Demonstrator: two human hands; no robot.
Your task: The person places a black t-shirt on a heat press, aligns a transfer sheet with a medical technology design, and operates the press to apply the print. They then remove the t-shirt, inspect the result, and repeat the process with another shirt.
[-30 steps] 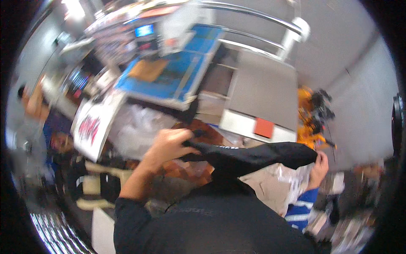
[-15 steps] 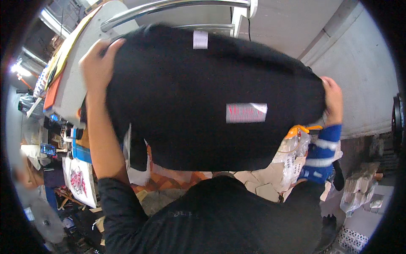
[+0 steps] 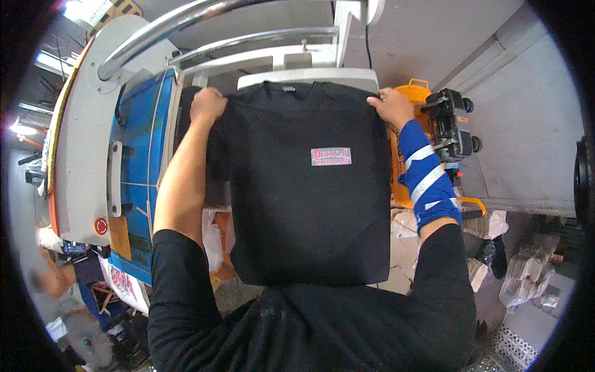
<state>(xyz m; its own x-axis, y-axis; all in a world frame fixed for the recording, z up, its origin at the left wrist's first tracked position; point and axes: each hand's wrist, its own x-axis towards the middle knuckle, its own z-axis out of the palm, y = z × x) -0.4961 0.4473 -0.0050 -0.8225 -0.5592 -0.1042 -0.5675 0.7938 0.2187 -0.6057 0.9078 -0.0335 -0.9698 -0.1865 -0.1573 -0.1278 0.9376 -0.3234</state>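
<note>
A black T-shirt (image 3: 304,217) is spread over a flat white board (image 3: 248,80), whose far edge shows beyond the collar. On its chest, right of the middle, is a small rectangular grey patch with red lettering (image 3: 331,157). My left hand (image 3: 209,104) grips the shirt at its left shoulder, fingers closed on the cloth. At the right shoulder my right hand (image 3: 393,108) pinches the fabric between thumb and fingers. A blue sleeve with pale bands (image 3: 426,173) covers my right forearm.
Left stands a grey machine (image 3: 80,155) with blue slats and a red button (image 3: 101,225). Metal rails (image 3: 260,38) cross beyond the shirt. At right are an orange container (image 3: 403,180), a black device (image 3: 455,124) and plastic-wrapped bundles (image 3: 527,266). Another person is at far left.
The T-shirt was stretched wide in the air between my hands; now it lies over the board with the collar at the far end. My hands have come closer together.
</note>
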